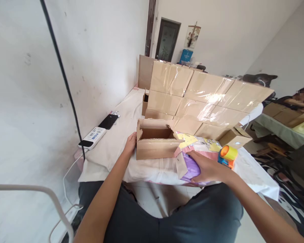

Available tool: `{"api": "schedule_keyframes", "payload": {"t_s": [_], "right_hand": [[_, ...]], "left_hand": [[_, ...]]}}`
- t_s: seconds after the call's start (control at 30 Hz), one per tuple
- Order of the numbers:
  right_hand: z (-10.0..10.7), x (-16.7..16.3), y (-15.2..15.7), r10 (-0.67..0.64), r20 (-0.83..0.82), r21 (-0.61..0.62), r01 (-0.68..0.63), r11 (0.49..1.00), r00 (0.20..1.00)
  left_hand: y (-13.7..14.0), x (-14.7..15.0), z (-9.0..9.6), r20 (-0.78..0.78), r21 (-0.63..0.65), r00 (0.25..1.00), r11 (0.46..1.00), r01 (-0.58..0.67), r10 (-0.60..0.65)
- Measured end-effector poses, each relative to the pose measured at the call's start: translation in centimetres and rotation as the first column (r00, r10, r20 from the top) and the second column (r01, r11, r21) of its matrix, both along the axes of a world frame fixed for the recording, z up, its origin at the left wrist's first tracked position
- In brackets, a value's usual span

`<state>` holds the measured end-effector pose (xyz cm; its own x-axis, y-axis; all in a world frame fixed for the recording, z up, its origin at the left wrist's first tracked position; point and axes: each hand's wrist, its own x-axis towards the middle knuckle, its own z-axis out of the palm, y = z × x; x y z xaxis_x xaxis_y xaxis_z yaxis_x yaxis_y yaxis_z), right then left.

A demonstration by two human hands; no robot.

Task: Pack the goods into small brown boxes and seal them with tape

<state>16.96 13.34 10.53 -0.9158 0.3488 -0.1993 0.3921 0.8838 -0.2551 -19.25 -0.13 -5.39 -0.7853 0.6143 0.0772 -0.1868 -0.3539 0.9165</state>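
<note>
An open cardboard box (155, 150) stands on the cloth-covered table, its ragged top edges showing a dark inside. My left hand (130, 144) is closed against the box's left side, with some fingertips out of sight. To the right of the box, my right hand (207, 167) is wrapped over a soft purple packet (190, 166) near the table's front edge. A pale card or flap (181, 165) stands between the packet and the box; I cannot tell whether it is part of either.
Taped cardboard boxes (195, 98) form a wall behind. A yellow-orange tape dispenser (228, 155) and a small box (235, 136) are on the right. A black phone (108, 121) and a white device (94, 136) lie left. Another person (301, 99) is far right.
</note>
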Motion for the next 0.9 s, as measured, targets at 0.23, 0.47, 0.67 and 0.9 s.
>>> {"api": "schedule_keyframes", "payload": {"t_s": [0.23, 0.47, 0.67, 0.9], "right_hand": [[10.3, -6.6, -2.1, 0.082, -0.808, 0.064, -0.051, 0.997, 0.583], [6.5, -18.3, -1.8, 0.204, -0.394, 0.244, -0.112, 0.963, 0.896], [3.6, -20.3, -1.8, 0.284, -0.144, 0.248, -0.243, 0.938, 0.948], [3.2, -23.1, -2.2, 0.199, 0.133, 0.425, -0.237, 0.873, 0.971]], "left_hand": [[0.0, 0.0, 0.6, -0.095, 0.027, 0.991, 0.995, -0.094, 0.096], [0.1, -0.3, 0.8, -0.158, 0.034, 0.982, 0.995, -0.096, 0.1], [0.7, -0.6, 0.2, -0.18, 0.011, 0.982, 0.999, -0.051, 0.053], [0.2, -0.6, 0.5, -0.223, -0.048, 0.974, 0.998, -0.04, 0.028]]}}
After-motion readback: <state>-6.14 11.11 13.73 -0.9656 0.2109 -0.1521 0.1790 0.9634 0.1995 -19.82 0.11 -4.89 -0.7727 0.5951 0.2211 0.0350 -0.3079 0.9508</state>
